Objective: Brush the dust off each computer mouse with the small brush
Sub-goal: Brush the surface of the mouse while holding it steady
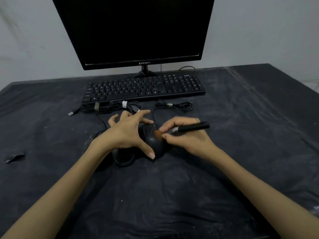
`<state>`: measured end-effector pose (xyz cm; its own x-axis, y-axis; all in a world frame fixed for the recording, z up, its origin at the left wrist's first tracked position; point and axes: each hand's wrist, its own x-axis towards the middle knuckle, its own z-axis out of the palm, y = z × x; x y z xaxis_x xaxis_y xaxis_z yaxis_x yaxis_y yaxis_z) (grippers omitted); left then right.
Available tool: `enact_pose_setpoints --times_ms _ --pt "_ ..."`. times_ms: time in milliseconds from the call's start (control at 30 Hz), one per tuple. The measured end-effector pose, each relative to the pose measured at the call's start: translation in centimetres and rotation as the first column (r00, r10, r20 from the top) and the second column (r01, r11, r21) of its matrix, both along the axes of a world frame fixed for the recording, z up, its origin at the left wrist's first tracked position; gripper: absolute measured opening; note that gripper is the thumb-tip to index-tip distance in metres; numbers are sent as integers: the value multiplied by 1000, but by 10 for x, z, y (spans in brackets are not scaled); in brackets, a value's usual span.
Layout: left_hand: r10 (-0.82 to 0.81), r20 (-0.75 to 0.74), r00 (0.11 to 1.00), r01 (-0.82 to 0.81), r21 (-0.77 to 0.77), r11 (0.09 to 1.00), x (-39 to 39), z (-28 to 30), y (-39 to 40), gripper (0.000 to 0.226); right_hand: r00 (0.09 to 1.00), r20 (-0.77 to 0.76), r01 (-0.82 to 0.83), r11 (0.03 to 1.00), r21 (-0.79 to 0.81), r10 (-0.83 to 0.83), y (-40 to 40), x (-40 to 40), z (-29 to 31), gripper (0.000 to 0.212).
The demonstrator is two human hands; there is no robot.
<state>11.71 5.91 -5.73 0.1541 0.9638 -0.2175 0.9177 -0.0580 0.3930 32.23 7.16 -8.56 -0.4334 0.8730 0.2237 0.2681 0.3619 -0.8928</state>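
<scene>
Pale wall (25, 40), dusty black-covered table (259, 126), dim light

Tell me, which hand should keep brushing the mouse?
Probably the right hand: it holds the small brush with bristles on the mouse. The left hand steadies that mouse with spread fingers.
</scene>
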Motion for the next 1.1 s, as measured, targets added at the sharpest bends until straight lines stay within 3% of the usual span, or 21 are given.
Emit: enact_pose_setpoints --times_ms 100,233,467,667,767,967,1100 --pt "-9 -4 1000 9 1 1000 0 0 1 134 991 60 -122 988 98 116 -16 6 -2 17" --pt "-17 -8 1000 17 0 1000 0 1 2 134 999 16 30 998 55 -31 16 1 -2 12" --pt "-1 -1 1000 1 -12 1000 0 1 2 135 997 21 71 996 -56 -70 23 -4 -3 9" --pt "-1 13 1000 1 -6 1000 -1 0 1 135 994 37 -107 994 -9 107 -19 6 -1 13" --pt "-4 15 1000 4 -7 1000 0 0 1 133 999 26 38 999 -22 -37 3 4 1 10" --pt "1 11 1000 -1 -4 1000 0 0 2 133 995 45 92 996 -12 -91 13 0 0 10" --pt "-6 5 1000 6 0 1000 -1 -1 3 134 995 95 -50 994 102 41 -20 9 -3 13"
